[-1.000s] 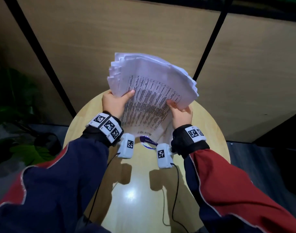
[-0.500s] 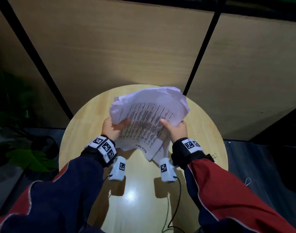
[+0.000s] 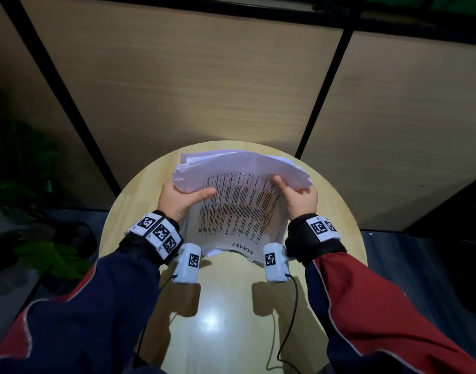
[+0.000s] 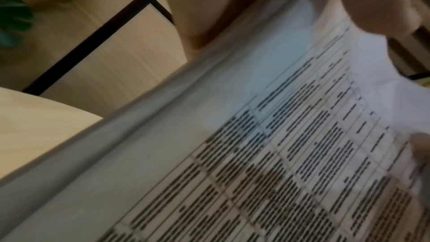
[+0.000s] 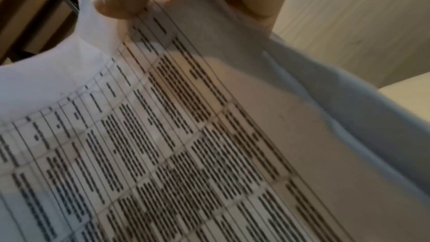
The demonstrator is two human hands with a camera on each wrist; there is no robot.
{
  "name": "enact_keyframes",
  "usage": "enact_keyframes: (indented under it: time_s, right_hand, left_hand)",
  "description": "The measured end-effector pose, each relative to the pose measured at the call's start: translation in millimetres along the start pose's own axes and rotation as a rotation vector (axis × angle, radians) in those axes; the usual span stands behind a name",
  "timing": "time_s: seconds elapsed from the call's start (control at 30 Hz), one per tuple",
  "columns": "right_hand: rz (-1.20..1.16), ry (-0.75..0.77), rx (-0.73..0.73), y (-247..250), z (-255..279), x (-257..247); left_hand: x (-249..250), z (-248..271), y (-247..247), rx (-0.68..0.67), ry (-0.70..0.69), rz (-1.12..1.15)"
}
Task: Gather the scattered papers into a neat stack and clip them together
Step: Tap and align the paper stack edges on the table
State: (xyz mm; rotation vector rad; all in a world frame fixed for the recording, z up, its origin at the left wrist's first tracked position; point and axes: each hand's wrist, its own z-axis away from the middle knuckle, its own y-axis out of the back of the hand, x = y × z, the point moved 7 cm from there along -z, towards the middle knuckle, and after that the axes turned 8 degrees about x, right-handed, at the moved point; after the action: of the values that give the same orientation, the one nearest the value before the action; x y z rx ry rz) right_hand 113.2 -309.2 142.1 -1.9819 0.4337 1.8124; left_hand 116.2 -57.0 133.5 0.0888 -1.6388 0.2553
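Observation:
A stack of white printed papers (image 3: pixel 239 209) stands on its lower edge on the round wooden table (image 3: pixel 220 306), bowed toward me, the top sheet a table headed "ADMIN". My left hand (image 3: pixel 182 198) grips the stack's left edge, thumb on the front sheet. Gripping the right edge is my right hand (image 3: pixel 299 198), thumb likewise on the front. Up close, the left wrist view fills with the papers (image 4: pixel 267 144) under my left thumb (image 4: pixel 372 3). The right wrist view shows the papers (image 5: pixel 174 144) and my right thumb (image 5: pixel 125 1). No clip is visible; the stack hides the table beneath it.
Wooden wall panels (image 3: pixel 204 90) with black dividing strips rise just behind the table. A green plant (image 3: pixel 50 257) sits low on the left, and dark floor lies on the right. Cables hang from both wrist cameras across the near tabletop (image 3: pixel 285 333).
Both hands have brought the stack down from mid-air onto the table, and the sheets now lie more even. The purple object seen under the papers earlier is now out of sight.

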Motion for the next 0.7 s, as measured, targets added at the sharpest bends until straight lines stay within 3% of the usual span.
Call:
enact_keyframes:
  time_s: [0.2,0.43,0.7]
  right_hand:
    - [0.056,0.129,0.06,-3,5,-22]
    - [-0.035,0.078,0.141,-5,10,-19]
    - [-0.061,0.051,0.234,2,3,-23]
  left_hand:
    - [18,5,-2,0.111,-0.084,0.09]
    - [26,15,-4,0.203,-0.137,0.109]
    - [22,10,3,0.24,-0.085,0.173]
